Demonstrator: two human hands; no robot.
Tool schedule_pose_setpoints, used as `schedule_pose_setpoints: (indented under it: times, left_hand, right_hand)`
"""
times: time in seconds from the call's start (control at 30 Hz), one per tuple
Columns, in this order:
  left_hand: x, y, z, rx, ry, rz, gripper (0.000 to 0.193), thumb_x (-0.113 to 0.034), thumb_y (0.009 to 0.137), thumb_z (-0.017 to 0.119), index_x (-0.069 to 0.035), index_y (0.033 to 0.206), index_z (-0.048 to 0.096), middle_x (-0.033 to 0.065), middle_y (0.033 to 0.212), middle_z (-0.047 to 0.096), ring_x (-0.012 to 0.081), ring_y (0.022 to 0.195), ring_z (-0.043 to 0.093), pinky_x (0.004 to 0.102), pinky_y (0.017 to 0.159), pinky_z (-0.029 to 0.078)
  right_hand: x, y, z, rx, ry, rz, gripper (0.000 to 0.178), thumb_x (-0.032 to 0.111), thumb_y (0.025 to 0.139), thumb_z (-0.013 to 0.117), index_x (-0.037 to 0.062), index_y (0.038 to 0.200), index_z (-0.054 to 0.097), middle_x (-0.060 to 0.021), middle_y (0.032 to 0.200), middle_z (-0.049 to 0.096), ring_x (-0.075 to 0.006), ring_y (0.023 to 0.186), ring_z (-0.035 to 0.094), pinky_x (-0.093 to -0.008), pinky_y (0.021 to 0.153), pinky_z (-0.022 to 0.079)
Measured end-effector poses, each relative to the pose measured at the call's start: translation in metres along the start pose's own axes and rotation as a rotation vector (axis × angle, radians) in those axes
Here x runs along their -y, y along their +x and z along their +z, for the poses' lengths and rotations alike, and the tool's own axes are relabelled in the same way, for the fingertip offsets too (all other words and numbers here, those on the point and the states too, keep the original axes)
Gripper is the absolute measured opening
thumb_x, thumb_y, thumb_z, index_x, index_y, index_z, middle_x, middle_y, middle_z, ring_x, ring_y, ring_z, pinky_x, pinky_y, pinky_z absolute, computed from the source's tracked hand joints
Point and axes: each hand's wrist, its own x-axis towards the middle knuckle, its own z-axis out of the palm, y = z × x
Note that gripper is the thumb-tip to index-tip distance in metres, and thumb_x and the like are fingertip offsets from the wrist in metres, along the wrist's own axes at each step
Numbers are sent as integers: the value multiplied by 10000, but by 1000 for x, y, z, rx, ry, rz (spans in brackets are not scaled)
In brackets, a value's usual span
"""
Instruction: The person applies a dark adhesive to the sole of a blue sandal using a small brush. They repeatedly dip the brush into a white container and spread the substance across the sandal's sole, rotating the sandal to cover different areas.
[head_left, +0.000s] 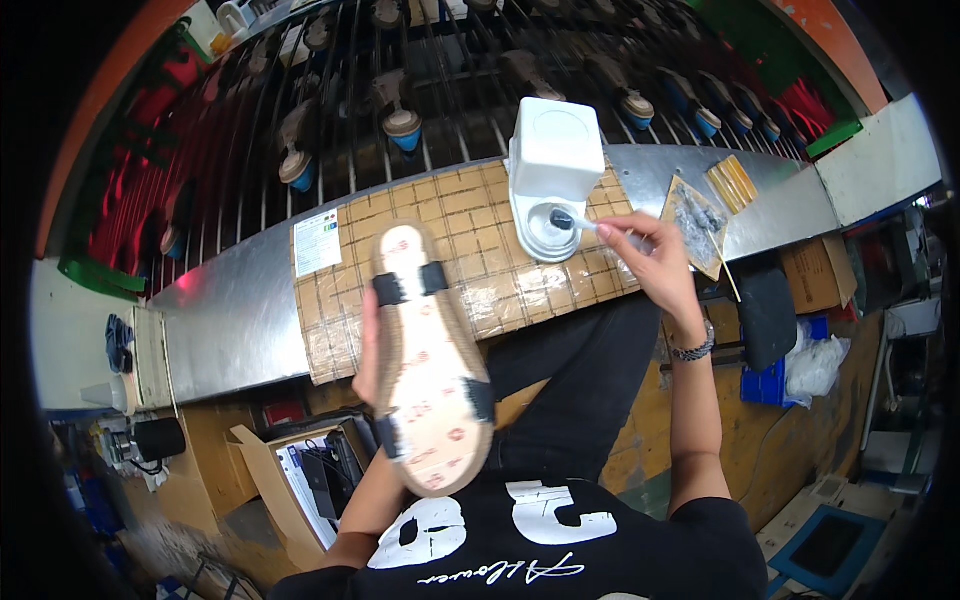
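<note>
A worker's left hand [368, 352] grips a flat sandal sole [428, 360] from behind, sole-side up above the lap, fingers closed along its left edge; it looks light and stiff enough to hold by the rim. The right hand [655, 258] pinches a small brush [572, 222], its tip in the white glue pot [553, 180] on the tabletop [240, 300].

Beige sole [428, 360] upturned – brush [570, 221] dipped
</note>
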Motion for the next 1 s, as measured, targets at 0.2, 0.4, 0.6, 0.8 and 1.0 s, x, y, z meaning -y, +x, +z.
schedule_pose_setpoints:
  times: [0.2,0.4,0.6,0.8,1.0]
  left_hand:
    - [18,1,23,-11,201,345,805,-222,808,829,98,1438,445,291,1327,596,261,1015,721,298,837,594]
    - [-3,8,20,32,120,431,875,-72,736,865,119,1442,387,356,1428,461,362,1228,604,370,988,535]
    - [1,3,5,213,153,453,970,48,793,770,-39,1567,193,290,1600,217,347,1364,481,376,1086,474]
    - [-14,7,-9,353,124,406,866,52,896,634,-156,1589,158,254,1626,165,384,1414,403,382,1118,448]
    - [-14,8,-13,411,101,375,826,40,931,586,-192,1588,142,246,1641,97,379,1457,329,400,1148,417]
  right_hand:
    - [73,-21,4,-465,-326,-758,252,46,722,830,122,962,814,-52,864,660,-165,766,589,-277,682,443]
    - [100,-53,21,-200,-144,-600,243,46,709,825,135,935,819,-33,825,644,-137,746,578,-252,684,402]
    - [111,-43,23,-293,-207,-691,251,37,690,828,135,921,817,-28,807,621,-140,719,557,-255,673,398]
    - [111,-34,13,-288,-171,-880,342,5,658,841,167,958,827,-53,874,618,-145,739,564,-235,593,415]
    - [115,-34,4,-216,-165,-877,343,-2,635,840,159,937,829,-52,850,608,-135,731,561,-225,595,417]
